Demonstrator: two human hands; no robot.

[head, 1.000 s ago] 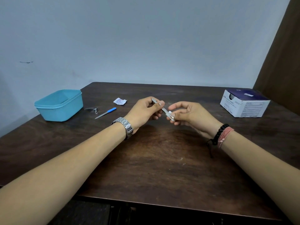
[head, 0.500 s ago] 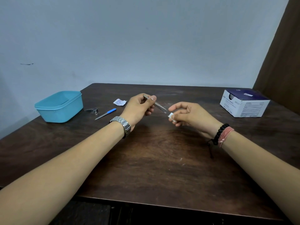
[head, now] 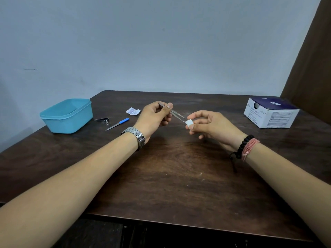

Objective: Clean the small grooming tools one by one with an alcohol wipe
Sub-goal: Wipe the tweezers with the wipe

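My left hand (head: 155, 116) pinches a pair of steel tweezers (head: 176, 114) above the table, tips pointing right and down. My right hand (head: 209, 125) pinches a small folded white alcohol wipe (head: 189, 122) between thumb and fingers. The tweezer tips touch the wipe's upper left edge. On the table to the left lie a nail clipper (head: 103, 120) and a nail file with a blue handle (head: 117, 124).
A light blue plastic tub (head: 66, 115) stands at the left of the dark wooden table (head: 179, 176). A torn wipe wrapper (head: 132, 111) lies behind my left hand. A white and purple box of alcohol swabs (head: 270, 114) sits at the far right.
My left hand has drawn the tweezers leftward out through the wipe, so only their tips meet it now. The right hand has stayed nearly in place.
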